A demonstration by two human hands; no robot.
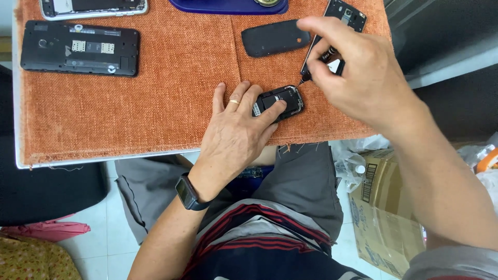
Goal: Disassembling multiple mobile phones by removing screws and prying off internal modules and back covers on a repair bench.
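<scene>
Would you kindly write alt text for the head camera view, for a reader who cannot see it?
Seen from above, the person's left hand presses a small opened black phone onto an orange woven cloth mat, while the right hand holds a thin black screwdriver with its tip at the phone's upper edge. A curved black back cover and a larger opened black phone lie nearby.

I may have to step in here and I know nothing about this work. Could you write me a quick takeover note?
Left hand: pressing the small opened phone flat on the orange cloth.
Right hand: holding a screwdriver, tip at the phone's upper right corner.
Done: back cover is off, lying just above the phone.
Left: whether any screws are out cannot be seen.
Two larger opened phones lie upper left.
</scene>
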